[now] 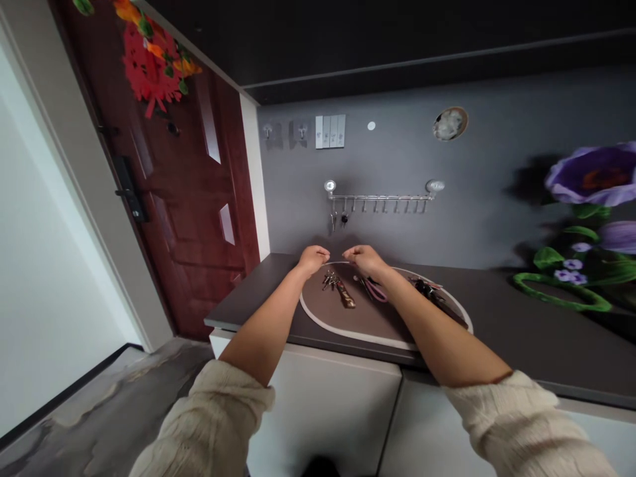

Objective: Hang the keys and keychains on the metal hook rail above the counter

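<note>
My left hand point(313, 259) is over the back left edge of an oval brown mat point(325, 321) with a pale rim, its fingers closed together. Facing it across a small gap, my right hand point(366, 259) has its thumb and fingers pinched. Anything between the fingertips of either hand is too small to make out. Below them on the mat lies a bunch of keys point(330, 281) with a brown patterned fob point(346, 295). A pink strap point(376, 290) lies partly behind my right forearm. Farther right are dark keys point(424, 289) and a dark strip-like item point(451, 313).
A metal hook rail point(382, 197) is on the grey wall, with small keys point(334, 221) and a black key point(344, 218) on its left hooks. White switches point(330, 131) sit above. Purple flowers point(593, 175) stand right; a red door point(199, 218) is left.
</note>
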`<state>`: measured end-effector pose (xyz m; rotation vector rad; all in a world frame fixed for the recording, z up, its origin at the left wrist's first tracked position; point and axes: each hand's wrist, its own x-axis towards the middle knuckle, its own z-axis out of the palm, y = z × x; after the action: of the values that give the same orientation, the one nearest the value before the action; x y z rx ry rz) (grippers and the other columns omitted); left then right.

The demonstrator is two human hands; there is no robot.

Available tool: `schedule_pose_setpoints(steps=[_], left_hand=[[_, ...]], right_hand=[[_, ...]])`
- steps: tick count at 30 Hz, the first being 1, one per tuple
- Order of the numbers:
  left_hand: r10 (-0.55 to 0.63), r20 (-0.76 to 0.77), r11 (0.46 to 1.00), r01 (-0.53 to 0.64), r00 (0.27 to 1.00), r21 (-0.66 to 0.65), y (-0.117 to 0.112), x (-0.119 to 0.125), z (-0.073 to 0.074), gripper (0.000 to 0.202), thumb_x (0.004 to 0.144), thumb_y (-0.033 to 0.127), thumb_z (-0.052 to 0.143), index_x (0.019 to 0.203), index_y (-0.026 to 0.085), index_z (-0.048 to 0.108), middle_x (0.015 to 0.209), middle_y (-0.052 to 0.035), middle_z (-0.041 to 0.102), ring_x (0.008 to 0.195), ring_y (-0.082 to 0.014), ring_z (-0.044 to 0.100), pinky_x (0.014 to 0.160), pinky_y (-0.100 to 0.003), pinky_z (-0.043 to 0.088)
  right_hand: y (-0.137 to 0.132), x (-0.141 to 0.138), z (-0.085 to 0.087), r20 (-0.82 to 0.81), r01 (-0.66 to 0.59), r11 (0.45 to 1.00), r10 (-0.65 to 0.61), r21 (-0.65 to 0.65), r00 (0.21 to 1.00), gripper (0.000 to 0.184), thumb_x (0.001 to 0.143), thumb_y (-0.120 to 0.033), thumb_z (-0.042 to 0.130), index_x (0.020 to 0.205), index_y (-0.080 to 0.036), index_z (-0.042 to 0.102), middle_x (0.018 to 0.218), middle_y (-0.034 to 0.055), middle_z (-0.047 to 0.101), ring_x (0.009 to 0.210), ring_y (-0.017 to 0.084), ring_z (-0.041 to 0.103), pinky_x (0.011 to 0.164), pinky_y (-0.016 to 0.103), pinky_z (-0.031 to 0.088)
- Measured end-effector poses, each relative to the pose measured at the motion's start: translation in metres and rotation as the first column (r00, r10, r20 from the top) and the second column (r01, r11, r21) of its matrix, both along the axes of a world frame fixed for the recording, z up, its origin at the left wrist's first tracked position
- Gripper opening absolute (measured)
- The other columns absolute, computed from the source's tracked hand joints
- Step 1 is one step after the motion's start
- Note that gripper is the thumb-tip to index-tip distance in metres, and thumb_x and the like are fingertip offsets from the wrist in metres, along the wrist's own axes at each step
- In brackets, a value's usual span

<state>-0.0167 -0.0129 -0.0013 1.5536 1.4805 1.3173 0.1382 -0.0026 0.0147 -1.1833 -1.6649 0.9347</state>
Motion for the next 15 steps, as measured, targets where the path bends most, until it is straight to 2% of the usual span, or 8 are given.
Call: schedule_pose_setpoints(steps=[4,8,15], left_hand=[[-0.032,-0.216,0.999,0.041,0.976,0.035,0.005,-0.007,-0.013,0.013,0.066,0.013,0.052,0.073,0.011,0.063,0.061,-0.0012,0.058,0.054,-0.0077,0.046,0.061,-0.023,0.038],[-0.079,-0.413,0.993,0.107,0.907,0.044,0.013,-0.011,-0.023,0.014,0.067,0.018,0.053,0.073,0.012,0.064,0.067,-0.0031,0.061,0.060,-0.0106,0.049,0.065,-0.024,0.038],[-0.113,-0.494,0.988,0.149,0.862,0.033,0.020,-0.012,-0.028,0.013,0.067,0.020,0.054,0.072,0.013,0.064,0.068,-0.0030,0.062,0.062,-0.0116,0.051,0.067,-0.025,0.038]], right_hand=[[0.001,0.001,-0.022,0.232,-0.057,0.995,0.037,0.082,0.972,0.009,0.064,-0.021,0.056,0.065,-0.013,0.060,0.051,-0.0016,0.052,0.044,0.006,0.040,0.046,0.018,0.033],[0.003,0.004,-0.031,0.382,-0.107,0.978,0.032,0.177,0.924,0.012,0.065,-0.023,0.055,0.067,-0.014,0.063,0.063,0.0012,0.060,0.054,0.008,0.047,0.054,0.019,0.036],[0.004,0.003,-0.031,0.547,-0.157,0.965,0.018,0.209,0.837,0.014,0.067,-0.021,0.053,0.073,-0.016,0.065,0.074,0.0024,0.064,0.066,0.012,0.054,0.062,0.020,0.037]])
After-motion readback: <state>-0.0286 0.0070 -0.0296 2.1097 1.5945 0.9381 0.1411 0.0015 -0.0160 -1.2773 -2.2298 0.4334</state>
